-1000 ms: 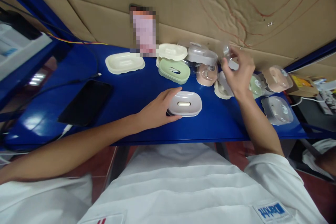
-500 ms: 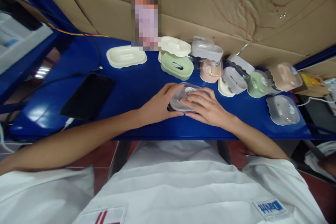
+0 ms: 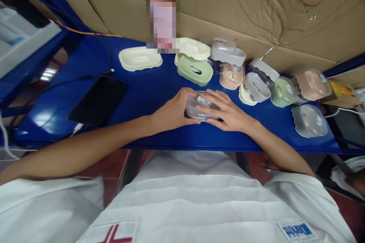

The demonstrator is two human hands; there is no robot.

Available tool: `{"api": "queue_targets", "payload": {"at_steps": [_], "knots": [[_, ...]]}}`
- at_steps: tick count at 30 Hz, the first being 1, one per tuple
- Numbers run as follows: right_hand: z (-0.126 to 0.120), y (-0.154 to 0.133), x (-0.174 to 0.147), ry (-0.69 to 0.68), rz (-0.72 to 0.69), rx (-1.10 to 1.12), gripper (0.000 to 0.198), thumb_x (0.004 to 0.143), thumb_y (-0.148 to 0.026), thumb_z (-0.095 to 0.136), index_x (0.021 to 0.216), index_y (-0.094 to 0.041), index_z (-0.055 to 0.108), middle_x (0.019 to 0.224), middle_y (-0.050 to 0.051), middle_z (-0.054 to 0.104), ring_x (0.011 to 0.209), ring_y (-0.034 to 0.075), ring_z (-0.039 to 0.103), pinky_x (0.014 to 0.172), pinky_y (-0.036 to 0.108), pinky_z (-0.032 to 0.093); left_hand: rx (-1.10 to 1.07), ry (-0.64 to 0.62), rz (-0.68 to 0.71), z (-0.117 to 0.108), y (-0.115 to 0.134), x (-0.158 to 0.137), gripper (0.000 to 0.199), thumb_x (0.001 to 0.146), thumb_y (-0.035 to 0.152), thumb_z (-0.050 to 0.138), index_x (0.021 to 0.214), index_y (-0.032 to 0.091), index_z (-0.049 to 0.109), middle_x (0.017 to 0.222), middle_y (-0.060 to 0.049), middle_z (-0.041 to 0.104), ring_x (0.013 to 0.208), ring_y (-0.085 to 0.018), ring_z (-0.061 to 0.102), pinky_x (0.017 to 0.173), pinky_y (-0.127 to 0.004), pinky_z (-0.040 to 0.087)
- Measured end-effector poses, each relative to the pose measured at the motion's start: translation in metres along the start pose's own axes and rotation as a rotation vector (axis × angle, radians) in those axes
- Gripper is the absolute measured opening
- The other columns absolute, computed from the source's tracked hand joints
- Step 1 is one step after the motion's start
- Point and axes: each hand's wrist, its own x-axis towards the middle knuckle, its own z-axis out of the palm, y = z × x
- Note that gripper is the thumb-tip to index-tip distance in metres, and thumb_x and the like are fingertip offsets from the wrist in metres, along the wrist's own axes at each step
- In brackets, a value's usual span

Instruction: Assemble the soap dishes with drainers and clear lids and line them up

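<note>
A clear-lidded soap box [image 3: 201, 112] with a round sticker on top rests near the front of the blue table. My left hand [image 3: 182, 108] is closed around its left end, thumb on the near side and fingers at the far side. Across the lid and right end lies my right hand [image 3: 224, 110], its fingers slightly spread and gripping the box. The underside and right end of the box are hidden. Just beyond stand a green slotted soap tray [image 3: 196, 72] and a pink lidded soap box [image 3: 231, 76].
Several more soap boxes and trays, among them a grey lidded one [image 3: 310, 120] and a cream tray [image 3: 140, 59], line the blue table [image 3: 159, 102]. At left lies a black phone [image 3: 97, 100] with a cable. A blurred phone screen [image 3: 163, 19] leans against the brown backing.
My right fingers have shifted right and spread, baring more of the lid and its sticker. My left hand keeps its grip. The whole view has shifted slightly.
</note>
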Motion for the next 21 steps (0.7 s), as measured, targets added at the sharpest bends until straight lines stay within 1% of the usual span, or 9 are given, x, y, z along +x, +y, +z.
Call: {"api": "queue_targets", "payload": {"at_steps": [2, 4, 9, 12, 15, 19, 21], "knots": [[0.001, -0.001, 0.002, -0.023, -0.018, -0.056, 0.058, 0.109, -0.040, 0.063, 0.166, -0.044, 0.050, 0.175, 0.006, 0.046, 0.166, 0.039, 0.036, 0.131, 0.071, 0.033, 0.018, -0.018, 0.024, -0.001, 0.001, 0.001, 0.089, 0.080, 0.045, 0.096, 0.147, 0.025, 0.041, 0.151, -0.016, 0.055, 0.140, -0.037, 0.063, 0.115, -0.058, 0.058], [0.002, -0.001, 0.002, -0.036, -0.034, -0.090, 0.056, 0.109, -0.040, 0.063, 0.164, -0.044, 0.052, 0.173, 0.005, 0.049, 0.166, 0.040, 0.034, 0.131, 0.073, 0.031, 0.030, -0.044, 0.047, -0.003, 0.003, 0.003, 0.093, 0.079, 0.042, 0.097, 0.152, 0.025, 0.041, 0.154, -0.017, 0.055, 0.144, -0.038, 0.060, 0.119, -0.059, 0.055], [0.003, 0.009, 0.000, 0.016, -0.042, -0.033, 0.054, 0.112, -0.046, 0.057, 0.165, -0.035, 0.053, 0.178, 0.012, 0.039, 0.166, 0.037, 0.035, 0.131, 0.068, 0.033, 0.029, -0.057, 0.063, -0.006, 0.004, 0.007, 0.102, 0.078, 0.036, 0.099, 0.160, 0.024, 0.040, 0.160, -0.019, 0.053, 0.150, -0.040, 0.055, 0.126, -0.059, 0.048], [0.004, 0.015, -0.002, 0.015, -0.023, -0.017, 0.054, 0.111, -0.047, 0.058, 0.164, -0.039, 0.053, 0.178, 0.009, 0.040, 0.167, 0.037, 0.034, 0.132, 0.069, 0.032, 0.012, -0.060, 0.062, -0.007, 0.003, 0.008, 0.101, 0.079, 0.035, 0.098, 0.161, 0.024, 0.040, 0.160, -0.019, 0.054, 0.150, -0.039, 0.055, 0.127, -0.058, 0.047], [0.006, 0.019, -0.003, 0.010, -0.010, 0.002, 0.055, 0.110, -0.049, 0.059, 0.164, -0.041, 0.053, 0.178, 0.008, 0.040, 0.167, 0.037, 0.033, 0.132, 0.068, 0.033, -0.008, -0.070, 0.032, -0.008, 0.002, 0.008, 0.100, 0.080, 0.037, 0.096, 0.162, 0.026, 0.040, 0.162, -0.017, 0.053, 0.151, -0.039, 0.055, 0.128, -0.059, 0.047], [0.010, 0.022, -0.001, 0.029, -0.041, 0.011, 0.056, 0.110, -0.048, 0.060, 0.165, -0.039, 0.052, 0.178, 0.010, 0.040, 0.167, 0.037, 0.034, 0.131, 0.067, 0.034, -0.008, -0.084, 0.021, -0.009, 0.002, 0.007, 0.101, 0.081, 0.035, 0.095, 0.164, 0.026, 0.037, 0.164, -0.018, 0.050, 0.153, -0.039, 0.053, 0.129, -0.059, 0.045], [0.010, 0.023, -0.001, 0.043, -0.044, 0.031, 0.061, 0.110, -0.049, 0.061, 0.168, -0.039, 0.047, 0.177, 0.011, 0.041, 0.166, 0.038, 0.036, 0.131, 0.067, 0.034, -0.003, -0.089, 0.021, -0.009, 0.003, 0.007, 0.101, 0.081, 0.036, 0.095, 0.164, 0.026, 0.037, 0.164, -0.018, 0.050, 0.152, -0.039, 0.053, 0.128, -0.060, 0.045]]}}
